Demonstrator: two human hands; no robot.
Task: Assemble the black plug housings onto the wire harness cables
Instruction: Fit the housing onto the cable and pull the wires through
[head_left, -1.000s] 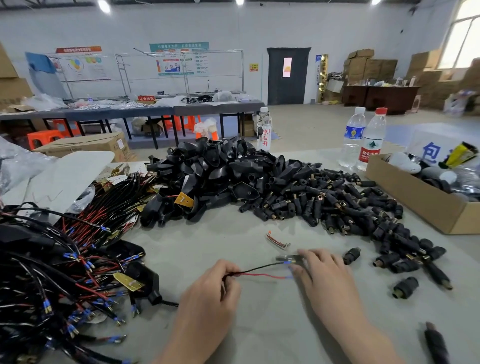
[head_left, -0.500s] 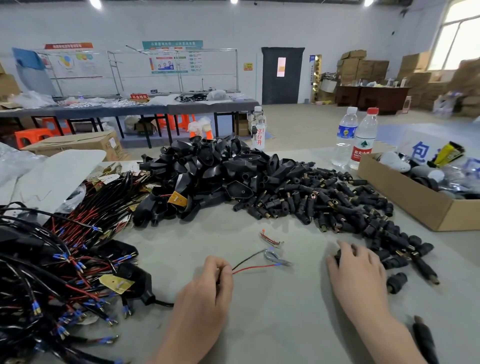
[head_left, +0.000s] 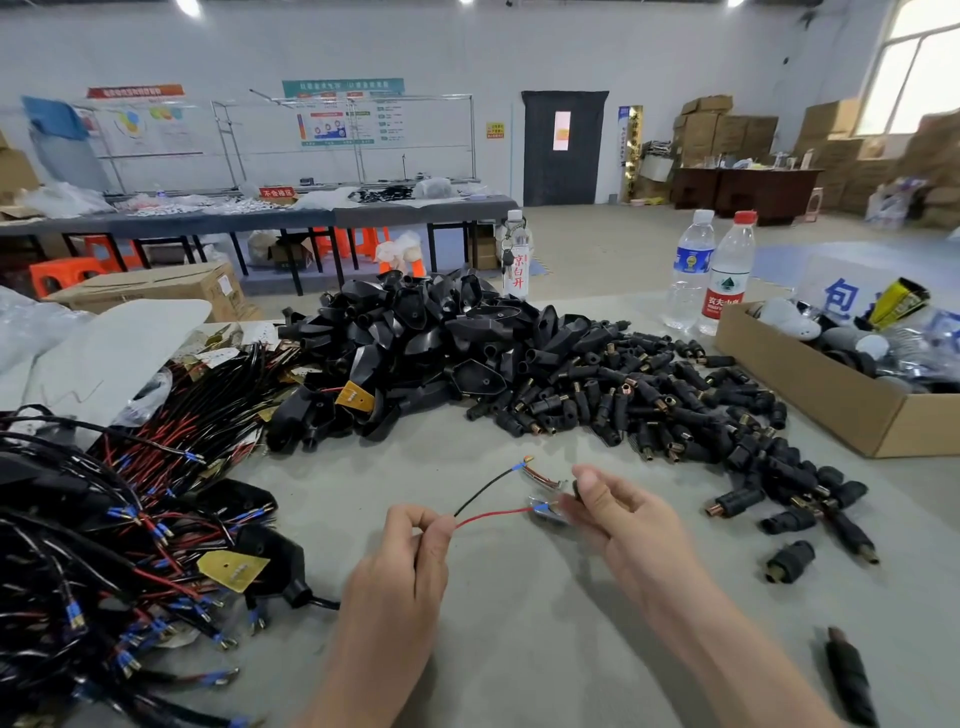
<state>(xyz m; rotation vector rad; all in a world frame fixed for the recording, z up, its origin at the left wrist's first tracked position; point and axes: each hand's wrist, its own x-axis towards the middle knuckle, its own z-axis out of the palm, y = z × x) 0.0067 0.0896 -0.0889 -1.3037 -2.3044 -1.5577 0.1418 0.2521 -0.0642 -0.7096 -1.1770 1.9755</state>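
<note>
Across the grey counter (head_left: 519, 649): tangled cables (head_left: 104, 545) at left, heaped black housings (head_left: 415, 353) behind, small plugs (head_left: 649, 400) spilling right. Nearer, left hand (head_left: 400, 582) — grip pinching a red-and-black wire pair (head_left: 493, 515) just above the counter; right hand (head_left: 623, 519), grip closed on one plug (head_left: 575, 488) beside the red wire's tip.

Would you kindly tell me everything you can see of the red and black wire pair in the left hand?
The wire pair is two thin strands, one black, one red, seemingly plastic-insulated. The left hand pinches both together, and they splay rightward above the table: black curving upward, red nearly level. Each ends in a blue sleeve with a metal terminal. The red end lies by the right hand, which pinches a small black part; contact cannot be told.
</note>
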